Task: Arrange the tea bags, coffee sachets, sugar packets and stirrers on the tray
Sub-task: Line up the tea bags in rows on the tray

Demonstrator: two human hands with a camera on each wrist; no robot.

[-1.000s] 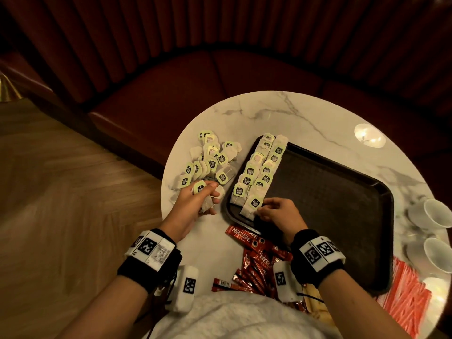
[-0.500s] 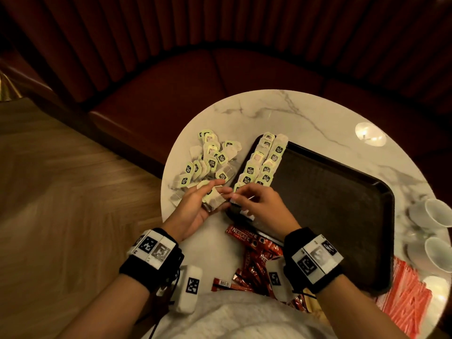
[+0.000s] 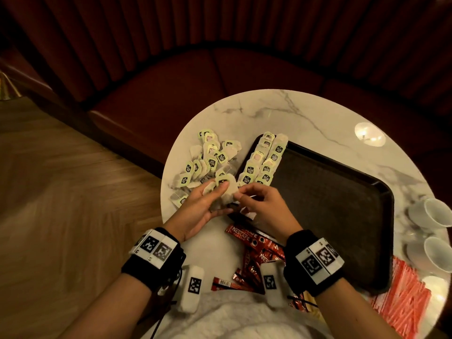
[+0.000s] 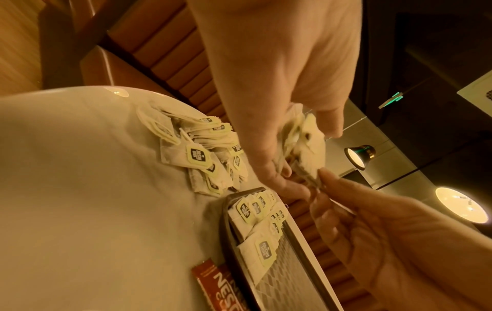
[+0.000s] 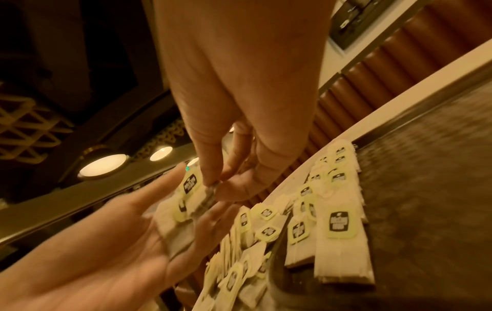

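My left hand [image 3: 216, 198] is palm up over the table's left side and holds a small stack of tea bags [image 4: 311, 145] under its thumb. My right hand [image 3: 241, 193] meets it and pinches the edge of one tea bag [image 5: 210, 192] of that stack. Both hands hover just left of the dark tray [image 3: 330, 199]. Two rows of green-tagged tea bags [image 3: 265, 162] lie along the tray's left edge. A loose pile of tea bags [image 3: 208, 155] lies on the marble table left of the tray.
Red coffee sachets [image 3: 252, 243] lie scattered at the table's near edge between my wrists. Red-and-white stick packets [image 3: 403, 309] are heaped at the near right. Two white cups [image 3: 437, 211] stand right of the tray. A red bench curves behind the round table [image 3: 281, 111].
My right hand left the tray's near-left corner and came over to the left hand. The left hand rose from the loose pile with tea bags, and the right fingers now pinch one.
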